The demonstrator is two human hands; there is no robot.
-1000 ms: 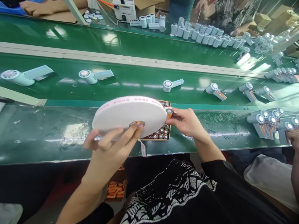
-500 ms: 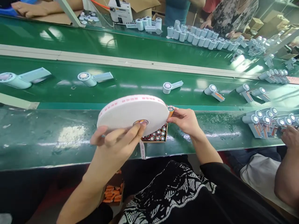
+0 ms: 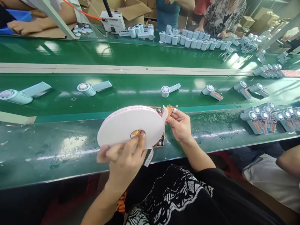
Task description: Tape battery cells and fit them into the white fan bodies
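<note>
A large roll of white tape (image 3: 119, 125) with red print on its rim is gripped by my left hand (image 3: 126, 156), fingers at its centre hole and thumb at the edge. My right hand (image 3: 181, 125) pinches an orange battery cell (image 3: 170, 109) beside the roll's right side. A strip of tape (image 3: 165, 115) runs from the roll to the cell. One loose tape end (image 3: 149, 157) hangs below the roll. Partly hidden behind the roll, a box of battery cells (image 3: 160, 142) sits on the green bench.
On the green conveyor (image 3: 131, 87) beyond lie several light-blue fan bodies (image 3: 87, 88). More fan bodies (image 3: 255, 115) stand grouped at right, near a person's arm (image 3: 289, 161). Across the line are rows of blue housings (image 3: 192, 42) and other people. Orange pieces (image 3: 121, 203) lie below the bench edge.
The roll has tilted and come slightly lower. My right hand has moved slightly left, and a tape strip now shows at the cell. The co-worker's hand at right has withdrawn from the fan bodies.
</note>
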